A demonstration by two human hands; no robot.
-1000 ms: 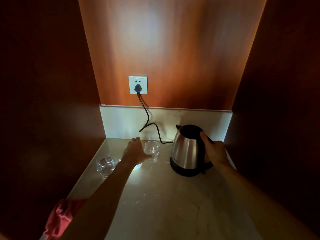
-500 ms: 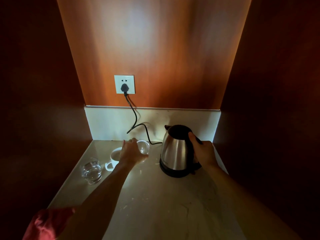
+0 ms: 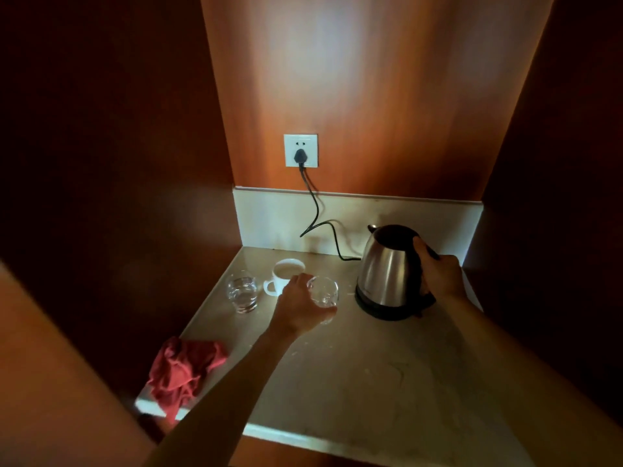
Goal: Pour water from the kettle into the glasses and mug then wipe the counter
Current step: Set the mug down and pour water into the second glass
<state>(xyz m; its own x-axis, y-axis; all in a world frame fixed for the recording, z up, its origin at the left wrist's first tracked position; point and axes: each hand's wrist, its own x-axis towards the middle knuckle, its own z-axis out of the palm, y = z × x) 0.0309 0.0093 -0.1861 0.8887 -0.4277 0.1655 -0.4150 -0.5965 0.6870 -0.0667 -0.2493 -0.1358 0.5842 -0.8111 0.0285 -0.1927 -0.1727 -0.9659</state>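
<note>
My left fingers (image 3: pixel 323 310) gripped the glass (image 3: pixel 324 293), right hand (image 3: pixel 440 276) clenched the kettle (image 3: pixel 387 274) handle near the counter's (image 3: pixel 371 382) back-right corner; its tethered cord (image 3: pixel 320 217) risked a spill.

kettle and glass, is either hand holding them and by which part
Right hand grips the kettle by its handle; left hand wraps the empty glass around its side.

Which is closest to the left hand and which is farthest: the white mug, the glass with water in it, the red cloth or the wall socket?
From the left hand, in the head view:
1. White mug, just behind the fingers.
2. Glass with water, to the left.
3. Red cloth, at the counter's near left edge.
4. Wall socket, up on the back wall.
</note>
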